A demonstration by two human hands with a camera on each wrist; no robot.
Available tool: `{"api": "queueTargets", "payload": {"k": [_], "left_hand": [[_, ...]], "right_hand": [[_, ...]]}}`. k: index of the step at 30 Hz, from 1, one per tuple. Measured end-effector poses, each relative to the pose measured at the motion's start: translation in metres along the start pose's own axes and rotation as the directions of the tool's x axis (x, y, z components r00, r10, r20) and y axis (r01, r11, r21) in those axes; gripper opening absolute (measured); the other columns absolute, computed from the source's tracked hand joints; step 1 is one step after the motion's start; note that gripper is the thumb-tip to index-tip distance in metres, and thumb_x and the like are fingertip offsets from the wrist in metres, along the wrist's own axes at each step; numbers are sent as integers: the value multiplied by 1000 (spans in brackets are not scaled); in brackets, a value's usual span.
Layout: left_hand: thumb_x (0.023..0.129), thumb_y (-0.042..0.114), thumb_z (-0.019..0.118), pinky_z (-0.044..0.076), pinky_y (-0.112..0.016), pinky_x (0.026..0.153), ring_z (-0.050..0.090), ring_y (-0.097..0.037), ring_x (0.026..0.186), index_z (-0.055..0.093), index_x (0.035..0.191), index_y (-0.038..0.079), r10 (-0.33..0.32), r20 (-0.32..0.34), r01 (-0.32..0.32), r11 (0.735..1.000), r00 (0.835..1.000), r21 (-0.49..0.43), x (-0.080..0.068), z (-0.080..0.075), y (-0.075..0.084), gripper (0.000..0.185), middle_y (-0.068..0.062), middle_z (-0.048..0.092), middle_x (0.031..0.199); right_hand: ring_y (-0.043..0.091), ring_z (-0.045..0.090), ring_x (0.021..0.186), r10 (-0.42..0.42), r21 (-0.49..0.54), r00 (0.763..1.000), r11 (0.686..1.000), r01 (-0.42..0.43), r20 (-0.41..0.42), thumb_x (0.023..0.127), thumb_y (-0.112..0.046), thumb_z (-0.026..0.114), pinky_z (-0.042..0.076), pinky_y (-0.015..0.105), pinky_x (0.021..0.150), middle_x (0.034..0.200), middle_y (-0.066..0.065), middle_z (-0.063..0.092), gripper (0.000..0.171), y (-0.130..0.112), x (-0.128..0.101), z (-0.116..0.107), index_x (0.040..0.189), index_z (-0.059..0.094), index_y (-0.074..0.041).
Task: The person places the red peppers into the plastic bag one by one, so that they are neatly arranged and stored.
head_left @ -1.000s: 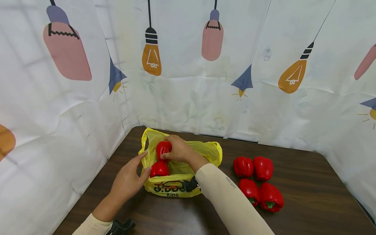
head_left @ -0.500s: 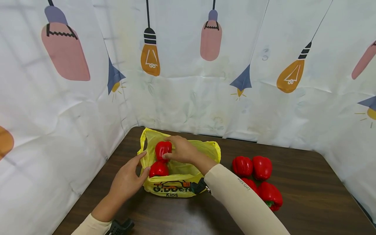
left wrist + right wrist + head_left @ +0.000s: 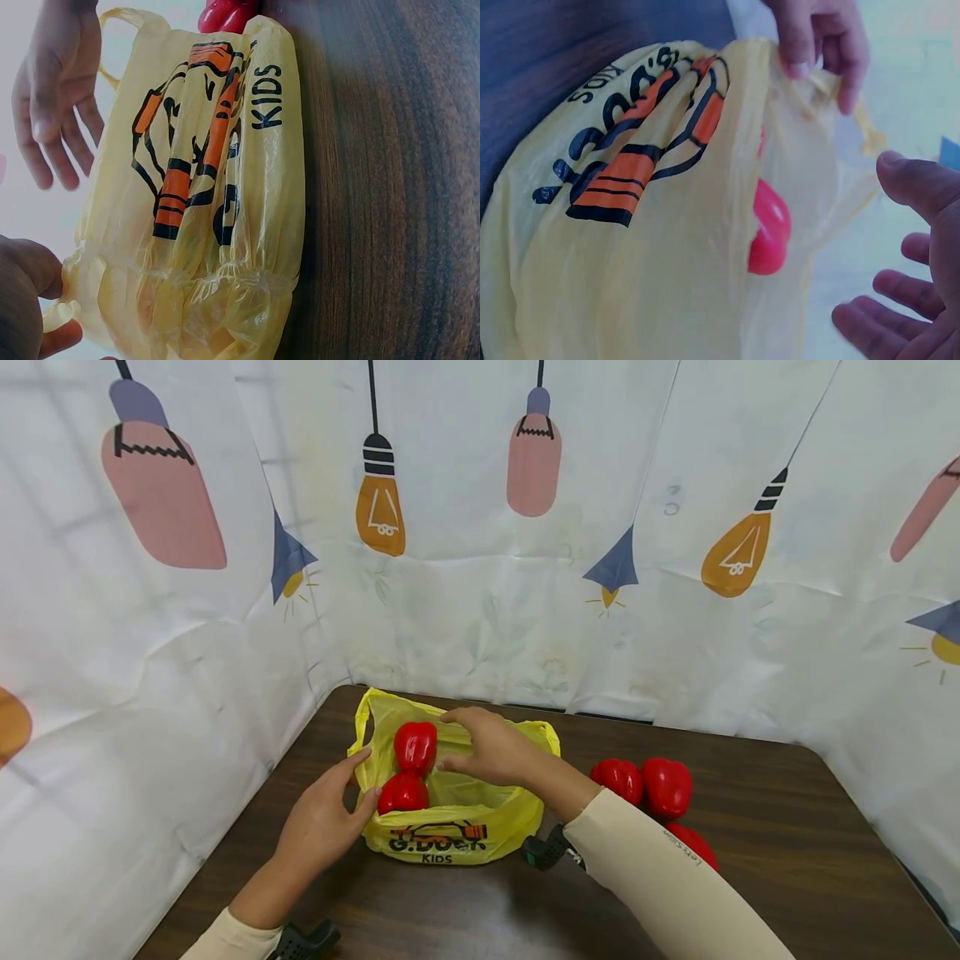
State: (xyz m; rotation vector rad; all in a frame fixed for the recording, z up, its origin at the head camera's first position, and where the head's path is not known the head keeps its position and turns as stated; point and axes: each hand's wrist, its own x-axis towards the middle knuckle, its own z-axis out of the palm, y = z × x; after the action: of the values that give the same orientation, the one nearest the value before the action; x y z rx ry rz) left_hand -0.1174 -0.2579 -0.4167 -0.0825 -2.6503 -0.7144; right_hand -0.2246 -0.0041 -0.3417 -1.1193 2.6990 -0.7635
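Observation:
A yellow plastic bag (image 3: pixel 510 831) with "KIDS" lettering lies with its mouth spread wide on the table. Inside it, two red bell peppers sit one behind the other: the far pepper (image 3: pixel 416 746) and the near pepper (image 3: pixel 402 792). My left hand (image 3: pixel 321 818) holds the bag's left edge, thumb and fingers at the rim; in the right wrist view, its fingers (image 3: pixel 846 56) curl at the plastic. Over the bag's right half, my right hand (image 3: pixel 495 747) hovers with spread fingers, apart from the peppers and holding nothing, as the right wrist view also shows.
More red bell peppers (image 3: pixel 667 787) stand on the dark wooden table (image 3: pixel 795 827) to the right of the bag, partly hidden by my right sleeve (image 3: pixel 660 860). A white curtain (image 3: pixel 480 610) printed with lamps hangs behind and to the left.
My right hand has let go of the far pepper and drawn back to the right. The pepper stays in the bag. My left hand keeps its place at the bag's edge.

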Motion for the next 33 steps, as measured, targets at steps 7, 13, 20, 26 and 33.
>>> {"api": "queueTargets", "payload": {"k": [7, 13, 20, 26, 33], "left_hand": [[90, 19, 79, 50, -60, 95, 63, -39, 114, 52, 147, 5, 2, 24, -1, 1000, 1000, -4, 0, -2, 3, 65, -22, 62, 136], [89, 19, 79, 54, -57, 88, 65, -34, 101, 53, 147, 5, 3, 18, -3, 1000, 1000, -3, -1, -1, 2, 65, -18, 67, 121], [88, 18, 80, 52, -59, 93, 64, -38, 112, 53, 147, 4, 6, 8, -6, 1000, 1000, 8, -1, -1, -1, 66, -21, 63, 133], [88, 18, 80, 50, -60, 95, 62, -41, 117, 53, 147, 4, 4, 21, -5, 1000, 1000, 5, -2, -4, -1, 66, -23, 61, 136], [88, 17, 80, 51, -58, 95, 63, -39, 116, 53, 147, 5, 18, 10, -18, 1000, 1000, -1, -2, -2, -1, 66, -21, 63, 134]], "right_hand": [[22, 53, 132, -1, 21, 1000, 1000, 2, -21, 95, -43, 72, 46, 43, 107, 148, 2, 54, 65, -4, -23, -12, 150, 51, -15], [24, 57, 128, 13, 50, 1000, 999, -12, -28, 95, -42, 73, 48, 44, 104, 147, 2, 54, 65, -2, -44, -22, 150, 51, -16], [27, 63, 119, -8, 74, 998, 997, 13, -65, 95, -37, 75, 52, 43, 100, 148, 0, 53, 62, 1, -63, -31, 149, 52, -17], [30, 63, 121, 26, 80, 993, 997, -17, -117, 93, -35, 77, 53, 47, 98, 147, -1, 54, 60, 7, -80, -36, 146, 55, -19], [28, 65, 120, 27, 109, 981, 994, -5, -194, 92, -34, 78, 55, 49, 94, 146, -2, 55, 59, 18, -104, -44, 145, 56, -22]]}}
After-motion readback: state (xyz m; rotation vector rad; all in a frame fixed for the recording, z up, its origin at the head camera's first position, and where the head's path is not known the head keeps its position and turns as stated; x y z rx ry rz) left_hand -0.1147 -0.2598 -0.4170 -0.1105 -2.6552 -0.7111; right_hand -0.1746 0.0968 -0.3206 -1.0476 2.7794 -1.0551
